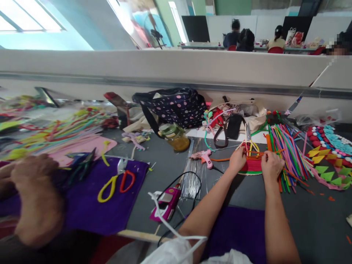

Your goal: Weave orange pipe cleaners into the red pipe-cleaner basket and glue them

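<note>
In the head view, we are taking the glue gun [206,158] as our landmark. The disc [251,167], red with a green band, is lying to its right, between our hands. Our left hand [238,159], nearer the gun, is sitting narrow at the disc; we cannot tell whether its fingertips are gripping the rim or a stem. Our right hand [272,164], farther right of the gun, is pinching an orange stem [254,157] that is crossing the disc. Scissors [249,132] are standing blades up, right of the gun and a little beyond it. Loose stems [291,161] are fanning out well to its right.

We are judging a slip likeliest: with a slack pinch, the stem could be springing out of line. Reaching too far forward, our fingers could be meeting the blades. Our left arm [214,196], lying near the gun's cord [218,169], could be snagging it and dragging the gun.
</note>
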{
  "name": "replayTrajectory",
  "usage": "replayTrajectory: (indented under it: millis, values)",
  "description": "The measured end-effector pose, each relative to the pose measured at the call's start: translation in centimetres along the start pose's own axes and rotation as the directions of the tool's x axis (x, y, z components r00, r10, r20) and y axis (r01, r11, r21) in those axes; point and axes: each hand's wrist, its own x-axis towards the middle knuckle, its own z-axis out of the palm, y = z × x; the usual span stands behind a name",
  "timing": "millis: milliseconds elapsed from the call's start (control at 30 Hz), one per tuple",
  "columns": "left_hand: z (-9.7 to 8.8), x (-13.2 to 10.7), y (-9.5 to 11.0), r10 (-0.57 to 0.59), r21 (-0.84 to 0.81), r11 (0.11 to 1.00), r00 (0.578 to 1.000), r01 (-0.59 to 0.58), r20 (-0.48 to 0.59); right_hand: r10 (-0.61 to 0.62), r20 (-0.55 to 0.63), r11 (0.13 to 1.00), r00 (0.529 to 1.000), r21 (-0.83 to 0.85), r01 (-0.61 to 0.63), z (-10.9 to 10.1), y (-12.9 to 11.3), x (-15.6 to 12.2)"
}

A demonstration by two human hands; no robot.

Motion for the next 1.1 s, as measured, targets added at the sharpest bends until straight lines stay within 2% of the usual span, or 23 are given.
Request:
replayTrajectory:
  millis: [333, 500, 733, 867, 1100]
  values:
    - [-0.9, 2.1, 0.9, -0.089, 0.197, 0.978, 0.988, 0.063, 0.124, 0.095, 0.070, 0.993, 0.993, -0.074, -0.090, -0.3, 0.8, 0.3]
    - [-1.4, 2.6, 1.1, -0.095, 0.249, 0.967, 0.983, 0.053, 0.157, 0.079, 0.133, 0.987, 0.988, -0.147, -0.059, -0.8, 0.5, 0.9]
    - [-1.6, 2.1, 0.7, -0.089, 0.173, 0.983, 0.978, 0.056, 0.188, -0.015, 0.255, 0.964, 0.967, -0.254, 0.082, -2.1, -0.2, 2.9]
    - [-1.4, 2.1, 0.6, -0.088, 0.100, 0.992, 0.982, 0.072, 0.165, -0.079, 0.293, 0.940, 0.953, -0.297, 0.170, -2.5, -1.0, 4.0]
    - [-0.8, 2.0, 0.5, -0.113, 0.015, 0.994, 0.988, 0.112, 0.106, -0.081, 0.362, 0.920, 0.929, -0.332, 0.210, -2.7, -2.0, 4.5]
